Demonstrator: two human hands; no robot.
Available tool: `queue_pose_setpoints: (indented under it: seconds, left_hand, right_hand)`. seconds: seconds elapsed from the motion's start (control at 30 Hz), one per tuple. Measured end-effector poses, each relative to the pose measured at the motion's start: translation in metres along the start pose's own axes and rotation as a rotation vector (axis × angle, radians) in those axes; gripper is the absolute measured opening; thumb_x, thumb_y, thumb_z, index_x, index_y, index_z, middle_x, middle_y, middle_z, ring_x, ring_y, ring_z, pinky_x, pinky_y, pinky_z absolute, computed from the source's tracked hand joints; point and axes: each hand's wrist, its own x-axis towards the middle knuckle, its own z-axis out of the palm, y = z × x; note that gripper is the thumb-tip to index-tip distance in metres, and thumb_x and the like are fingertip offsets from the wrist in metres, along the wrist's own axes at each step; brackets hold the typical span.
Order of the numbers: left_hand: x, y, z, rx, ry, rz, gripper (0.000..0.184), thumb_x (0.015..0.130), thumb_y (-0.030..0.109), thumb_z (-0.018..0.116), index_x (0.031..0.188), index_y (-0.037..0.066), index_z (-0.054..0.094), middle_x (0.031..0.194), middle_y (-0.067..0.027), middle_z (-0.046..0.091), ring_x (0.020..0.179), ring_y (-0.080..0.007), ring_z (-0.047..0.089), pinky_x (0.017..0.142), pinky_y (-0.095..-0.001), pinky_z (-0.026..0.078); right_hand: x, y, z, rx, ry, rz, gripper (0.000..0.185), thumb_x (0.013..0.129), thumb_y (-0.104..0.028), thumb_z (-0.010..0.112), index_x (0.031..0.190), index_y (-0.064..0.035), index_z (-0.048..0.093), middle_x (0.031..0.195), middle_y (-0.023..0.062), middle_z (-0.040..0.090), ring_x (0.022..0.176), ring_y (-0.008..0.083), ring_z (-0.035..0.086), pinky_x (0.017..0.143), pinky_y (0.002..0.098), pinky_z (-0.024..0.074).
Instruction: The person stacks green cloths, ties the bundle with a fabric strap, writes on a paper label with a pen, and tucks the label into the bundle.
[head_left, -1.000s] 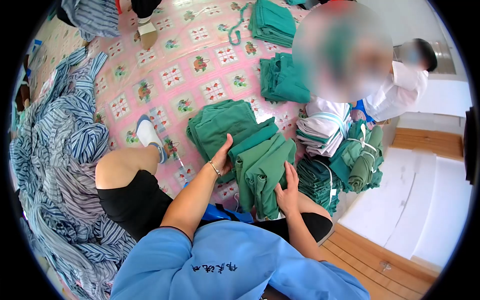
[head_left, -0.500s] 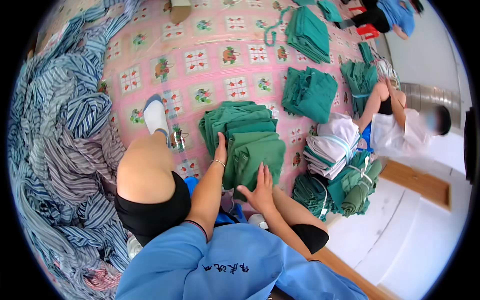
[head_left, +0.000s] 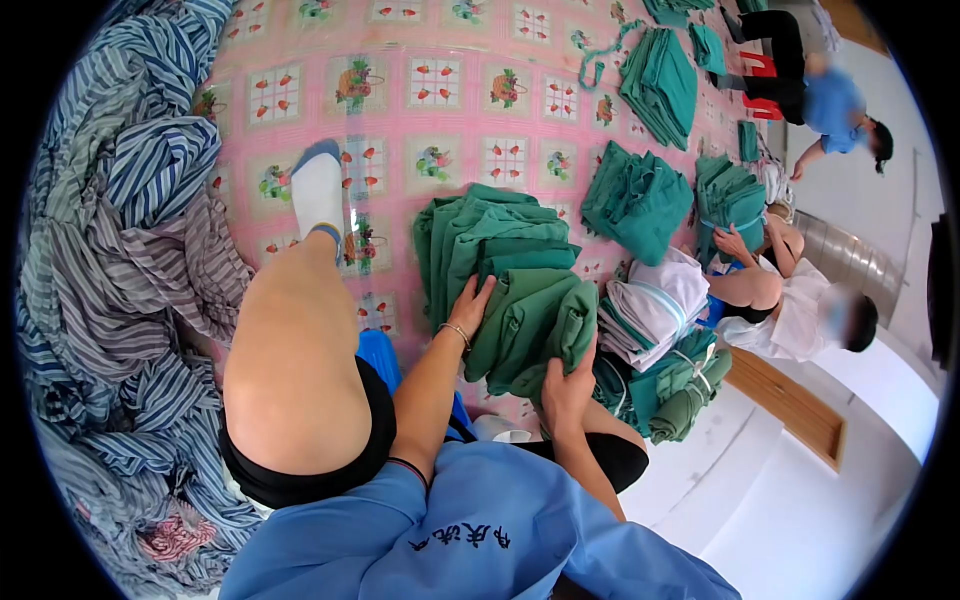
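A pile of folded green garments (head_left: 490,225) lies on the floor between my legs, its layers stepped toward me. My left hand (head_left: 470,305) rests along the left side of the nearest green garment (head_left: 515,315), fingers stretched out against the cloth. At its right edge, my right hand (head_left: 570,388) grips the green cloth, thumb toward the near side and fingers partly hidden behind it. That edge is raised and bulges into a rounded fold.
Striped cloth (head_left: 110,300) is heaped at left. Right of me lie a green stack (head_left: 640,200), a tied white bundle (head_left: 655,300) and a rolled green bundle (head_left: 690,395). A seated co-worker (head_left: 800,310) handles green cloth; another person (head_left: 830,105) sits farther back.
My right hand has gone from lying spread on the cloth to gripping its right edge, which is now lifted. My left hand stays against the left side. The view has shifted slightly.
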Motion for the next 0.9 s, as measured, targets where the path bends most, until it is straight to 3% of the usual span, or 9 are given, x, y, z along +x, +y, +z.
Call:
queue_pose_setpoints:
  seconds: [0.1,0.13,0.3,0.4,0.5,0.6,0.7,0.8,0.9]
  left_hand:
    - [-0.005,0.006,0.001,-0.009,-0.016,-0.057,0.096,0.081,0.074,0.041,0.143,0.001,0.029,0.142,-0.0230,0.039,0.133,-0.0339,0.035,0.108,-0.0358,0.026]
    - [-0.007,0.009,0.000,-0.014,-0.012,-0.062,0.096,0.081,0.074,0.041,0.143,0.001,0.029,0.142,-0.0229,0.039,0.133,-0.0339,0.035,0.108,-0.0358,0.026]
    - [-0.002,0.007,-0.002,0.015,-0.016,-0.055,0.095,0.082,0.074,0.040,0.142,0.000,0.031,0.141,-0.0237,0.039,0.132,-0.0345,0.036,0.108,-0.0361,0.027]
    - [0.000,0.007,-0.001,0.031,0.016,-0.024,0.093,0.083,0.072,0.040,0.140,0.000,0.034,0.140,-0.0229,0.041,0.131,-0.0334,0.038,0.108,-0.0353,0.028]
    - [0.003,0.003,-0.004,0.006,-0.041,0.059,0.084,0.088,0.067,0.038,0.138,-0.001,0.038,0.137,-0.0197,0.045,0.129,-0.0306,0.040,0.106,-0.0328,0.028]
    - [0.014,-0.014,0.002,0.052,0.006,0.039,0.082,0.089,0.065,0.037,0.137,-0.002,0.038,0.136,-0.0189,0.046,0.128,-0.0298,0.041,0.105,-0.0324,0.029]
    - [0.016,-0.012,-0.001,0.007,-0.006,0.047,0.086,0.087,0.068,0.037,0.139,-0.001,0.036,0.137,-0.0224,0.043,0.129,-0.0332,0.040,0.106,-0.0349,0.029]
    - [0.018,-0.016,0.001,0.013,-0.003,0.043,0.087,0.087,0.069,0.037,0.139,-0.001,0.035,0.138,-0.0240,0.042,0.130,-0.0353,0.039,0.107,-0.0358,0.029]
    - [0.018,-0.013,0.002,0.021,0.010,0.056,0.084,0.088,0.067,0.038,0.139,0.000,0.036,0.138,-0.0230,0.042,0.130,-0.0352,0.039,0.106,-0.0352,0.029]
  right_hand:
    - [-0.001,-0.017,0.030,-0.082,-0.041,-0.130,0.078,0.079,-0.004,0.055,0.146,-0.0047,0.015,0.120,0.0293,0.054,0.106,0.0420,0.057,0.089,0.0391,0.0460]
    - [0.002,-0.014,0.046,-0.256,0.063,-0.358,0.079,0.079,-0.004,0.053,0.147,-0.0042,0.013,0.122,0.0311,0.051,0.109,0.0439,0.054,0.090,0.0400,0.0446]
    - [-0.003,-0.006,0.018,-0.117,-0.003,-0.089,0.073,0.078,0.005,0.046,0.145,-0.0003,0.018,0.133,0.0283,0.044,0.120,0.0401,0.047,0.100,0.0367,0.0373]
    - [-0.017,0.002,-0.005,-0.067,0.091,-0.175,0.071,0.077,0.010,0.042,0.144,0.0017,0.019,0.137,0.0267,0.040,0.124,0.0374,0.045,0.104,0.0358,0.0344]
    - [-0.026,0.037,0.020,-0.305,-0.059,-0.221,0.079,0.078,-0.001,0.059,0.142,0.0087,0.015,0.145,0.0293,0.023,0.135,0.0430,0.024,0.112,0.0432,0.0213]
    - [-0.029,0.029,0.061,-0.405,-0.039,0.046,0.094,0.073,-0.018,0.072,0.141,0.0113,0.013,0.146,0.0289,0.022,0.133,0.0450,0.026,0.109,0.0450,0.0252]
    - [-0.015,0.041,0.071,-0.220,0.123,-0.154,0.090,0.073,-0.016,0.069,0.142,0.0082,0.016,0.139,0.0301,0.033,0.127,0.0447,0.036,0.103,0.0442,0.0329]
    - [-0.009,0.026,0.036,-0.040,0.023,0.163,0.084,0.074,-0.013,0.065,0.143,0.0030,0.019,0.127,0.0304,0.046,0.115,0.0440,0.049,0.095,0.0438,0.0410]
    - [-0.014,0.033,0.011,0.069,0.196,0.021,0.080,0.075,-0.005,0.058,0.144,-0.0007,0.019,0.123,0.0295,0.051,0.111,0.0432,0.053,0.092,0.0424,0.0428]
